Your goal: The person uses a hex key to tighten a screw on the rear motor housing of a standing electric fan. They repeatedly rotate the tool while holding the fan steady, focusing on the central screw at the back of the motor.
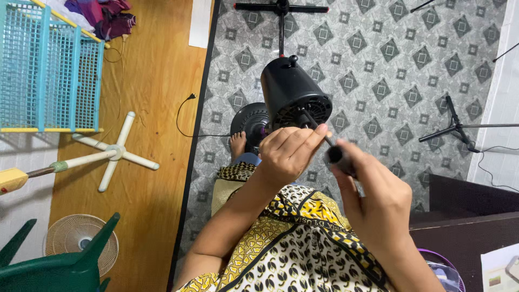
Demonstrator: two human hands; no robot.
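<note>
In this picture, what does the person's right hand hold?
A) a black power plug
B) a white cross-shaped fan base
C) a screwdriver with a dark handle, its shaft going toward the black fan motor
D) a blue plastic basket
C: the right hand grips the dark handle of a screwdriver, and its thin shaft runs to the vented face of the black fan motor housing, while the left hand steadies the shaft.
</note>
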